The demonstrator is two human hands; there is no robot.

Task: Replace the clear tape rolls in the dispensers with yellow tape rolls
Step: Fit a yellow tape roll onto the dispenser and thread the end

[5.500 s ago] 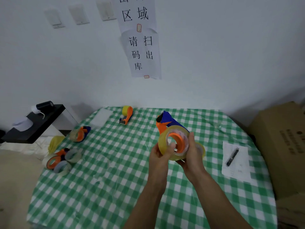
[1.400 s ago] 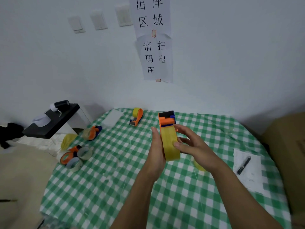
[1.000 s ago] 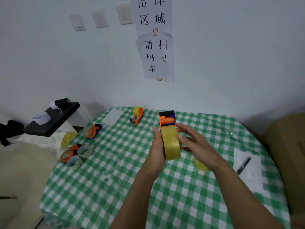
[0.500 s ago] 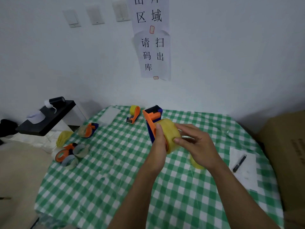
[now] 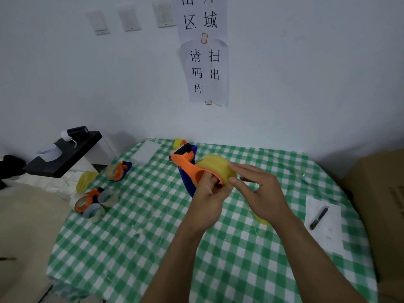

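I hold an orange and blue tape dispenser [image 5: 185, 166] above the middle of the table, with a yellow tape roll [image 5: 215, 165] seated on it. My left hand [image 5: 207, 200] grips the dispenser from below, its thumb against the orange side plate. My right hand [image 5: 258, 193] lies on the yellow roll's right side, fingers extended over its top and thumb at its edge. Another yellow roll [image 5: 261, 219] lies on the cloth, mostly hidden under my right wrist.
The green checked table [image 5: 135, 241] carries a dispenser with a clear roll [image 5: 117, 171] at left, a dispenser and loose clear rolls [image 5: 94, 204] at the left edge, and a yellow-loaded dispenser [image 5: 180, 142] at the back. Paper and pen [image 5: 319, 217] lie right, beside a cardboard box [image 5: 382, 204].
The dispenser with the yellow roll has turned from edge-on to tilted leftward, showing its orange side. My right hand's fingers have spread over the roll's top.
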